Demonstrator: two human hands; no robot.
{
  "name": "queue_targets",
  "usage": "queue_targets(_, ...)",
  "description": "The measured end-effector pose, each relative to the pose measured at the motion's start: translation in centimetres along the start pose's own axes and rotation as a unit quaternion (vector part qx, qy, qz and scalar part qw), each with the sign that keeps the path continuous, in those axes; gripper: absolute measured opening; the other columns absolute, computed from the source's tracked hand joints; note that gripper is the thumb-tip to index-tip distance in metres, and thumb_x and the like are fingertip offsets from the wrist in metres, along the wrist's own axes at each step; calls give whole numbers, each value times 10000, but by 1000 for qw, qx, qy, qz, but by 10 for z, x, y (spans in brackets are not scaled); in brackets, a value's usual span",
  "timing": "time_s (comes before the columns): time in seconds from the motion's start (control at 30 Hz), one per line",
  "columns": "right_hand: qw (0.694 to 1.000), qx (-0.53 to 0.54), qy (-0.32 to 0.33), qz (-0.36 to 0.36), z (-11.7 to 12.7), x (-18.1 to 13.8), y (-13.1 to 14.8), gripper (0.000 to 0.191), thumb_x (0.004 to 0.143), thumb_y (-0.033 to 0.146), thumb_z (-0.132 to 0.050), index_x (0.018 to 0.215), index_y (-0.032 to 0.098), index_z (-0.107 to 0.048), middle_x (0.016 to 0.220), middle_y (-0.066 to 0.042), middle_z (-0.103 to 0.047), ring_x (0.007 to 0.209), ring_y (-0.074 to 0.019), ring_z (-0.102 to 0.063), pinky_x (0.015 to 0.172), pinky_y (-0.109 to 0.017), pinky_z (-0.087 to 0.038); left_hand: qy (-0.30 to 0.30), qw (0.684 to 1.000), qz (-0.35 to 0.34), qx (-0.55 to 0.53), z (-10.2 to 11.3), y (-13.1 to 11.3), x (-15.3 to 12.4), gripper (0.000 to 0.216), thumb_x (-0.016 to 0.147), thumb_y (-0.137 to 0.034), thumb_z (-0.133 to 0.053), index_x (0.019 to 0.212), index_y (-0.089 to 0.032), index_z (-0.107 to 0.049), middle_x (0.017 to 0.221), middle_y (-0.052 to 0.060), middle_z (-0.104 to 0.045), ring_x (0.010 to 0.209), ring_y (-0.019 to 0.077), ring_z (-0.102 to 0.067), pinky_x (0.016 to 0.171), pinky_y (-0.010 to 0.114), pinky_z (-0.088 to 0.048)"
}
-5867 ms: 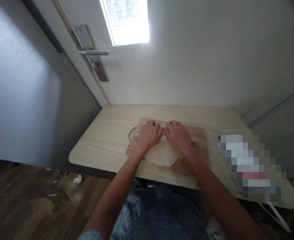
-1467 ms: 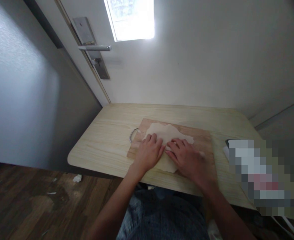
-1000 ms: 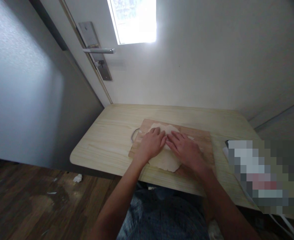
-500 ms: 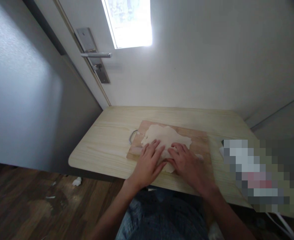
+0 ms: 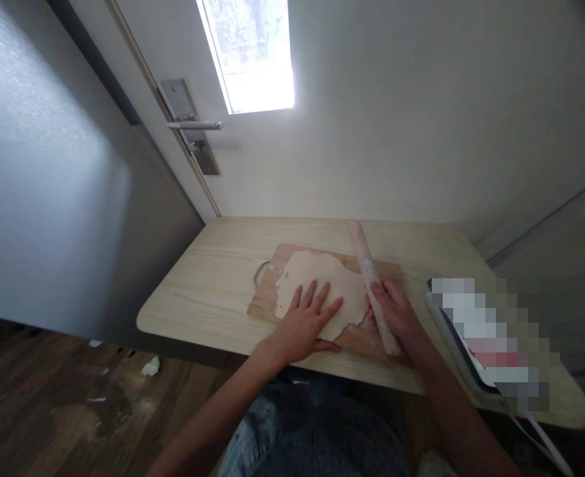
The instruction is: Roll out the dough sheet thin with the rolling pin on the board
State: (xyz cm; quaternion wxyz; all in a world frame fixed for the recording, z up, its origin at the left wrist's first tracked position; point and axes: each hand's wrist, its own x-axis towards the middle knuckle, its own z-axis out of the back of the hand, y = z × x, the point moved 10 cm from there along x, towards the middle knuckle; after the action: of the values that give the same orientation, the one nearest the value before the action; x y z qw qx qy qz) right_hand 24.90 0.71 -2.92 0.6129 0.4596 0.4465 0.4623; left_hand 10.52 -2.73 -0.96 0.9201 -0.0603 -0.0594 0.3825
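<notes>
A flat, pale sheet of dough [image 5: 322, 281] lies on a wooden cutting board [image 5: 386, 334] with a metal handle at its left end. My left hand [image 5: 307, 321] rests flat on the near part of the dough, fingers spread. My right hand [image 5: 396, 311] grips a pale wooden rolling pin [image 5: 366, 262], which points away from me along the dough's right edge.
The board sits on a light wooden table [image 5: 212, 291] against a white wall. A blurred-out flat item [image 5: 485, 338] lies at the table's right end. A door with a metal lever handle [image 5: 193, 126] stands at the left. Paper scraps lie on the dark wooden floor [image 5: 48, 404].
Both hands were rolling the pin back and forth over the dough. Now my right hand has swung the pin to the right side, pointing away, and my left hand lies flat on the dough.
</notes>
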Motion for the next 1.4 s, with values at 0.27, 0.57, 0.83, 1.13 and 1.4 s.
queue_targets(0.27,996,-25,-13,90,0,-6,9,382,732,546,-479,840,182,-517,666,2,-565,584,-138,-522,539,-269,-420,12,998,-48,-35,6,0,-4,601,833,-521,-393,1350,-240,-273,1454,91,-203,1346,232,-105,1064,486,-143)
queue_targets(0.57,993,11,-61,97,12,-14,8,312,706,475,-532,839,193,-508,677,8,-530,588,-132,-490,501,-254,-399,-53,997,-47,-37,8,13,-16,466,811,-123,-445,1271,-176,-400,1367,102,-391,1301,173,-275,1055,470,-231)
queue_targets(0.83,991,4,-61,120,12,-18,11,297,738,464,-508,858,193,-504,731,-9,-548,644,-141,-508,576,-275,-429,-135,990,-23,31,29,25,-17,389,711,-43,-468,1081,-105,-571,1136,140,-600,1080,232,-539,859,407,-476)
queue_targets(1.13,989,14,-52,138,10,-18,15,295,736,472,-511,849,200,-499,731,-14,-568,667,-148,-530,599,-280,-437,-104,994,-21,26,25,24,-13,407,659,-39,-483,1036,-154,-586,1095,81,-630,1014,202,-574,872,392,-457)
queue_targets(1.4,989,23,-59,136,11,-19,15,289,729,477,-518,824,206,-492,750,-16,-569,685,-151,-531,613,-279,-438,-37,998,-28,-31,19,23,-10,672,622,22,-464,1265,-163,-410,1362,118,-392,1280,208,-316,1000,452,-338)
